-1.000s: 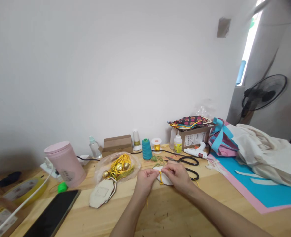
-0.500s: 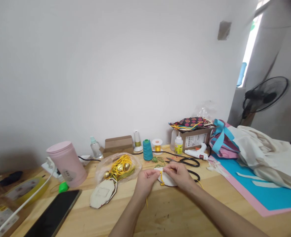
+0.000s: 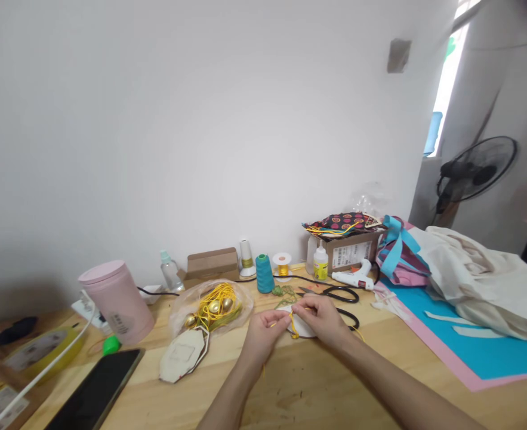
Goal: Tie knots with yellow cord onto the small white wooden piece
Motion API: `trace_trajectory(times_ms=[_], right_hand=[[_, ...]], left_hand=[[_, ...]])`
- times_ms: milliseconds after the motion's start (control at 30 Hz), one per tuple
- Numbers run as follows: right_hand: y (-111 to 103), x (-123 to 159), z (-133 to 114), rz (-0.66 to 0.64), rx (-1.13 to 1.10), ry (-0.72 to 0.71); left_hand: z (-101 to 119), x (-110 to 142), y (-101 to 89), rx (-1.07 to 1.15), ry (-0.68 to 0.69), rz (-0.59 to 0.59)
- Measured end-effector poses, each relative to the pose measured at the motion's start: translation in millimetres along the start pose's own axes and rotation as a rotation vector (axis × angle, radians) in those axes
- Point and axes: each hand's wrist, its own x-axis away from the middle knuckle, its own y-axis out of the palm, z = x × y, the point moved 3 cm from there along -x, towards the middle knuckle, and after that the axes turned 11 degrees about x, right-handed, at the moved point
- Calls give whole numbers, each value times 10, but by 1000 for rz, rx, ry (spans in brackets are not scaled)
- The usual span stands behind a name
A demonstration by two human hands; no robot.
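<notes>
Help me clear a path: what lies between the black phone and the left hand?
In the head view, a pale many-sided piece lies on the table between the phone and the left hand, with wood showing on either side.

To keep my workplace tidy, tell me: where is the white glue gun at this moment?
In the head view, the white glue gun lies right of centre, just right of the yellow-labelled bottle and in front of the labelled cardboard box.
</notes>
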Motion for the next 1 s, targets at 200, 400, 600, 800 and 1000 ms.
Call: trace_trajectory(times_ms=[200, 400, 600, 800, 1000], right_hand=[[-6, 12, -63, -40, 53, -78], [15, 3, -21, -35, 78, -47], [-7, 3, -35, -42, 52, 5], [-15, 16, -59, -49, 142, -37], [-46, 0, -75, -47, 183, -71]], left_hand=[[10, 0, 10, -103, 8, 24], [9, 2, 20, -50, -18, 47], [38, 11, 21, -7, -66, 55], [33, 0, -6, -1, -107, 76], [-17, -30, -43, 28, -92, 77]])
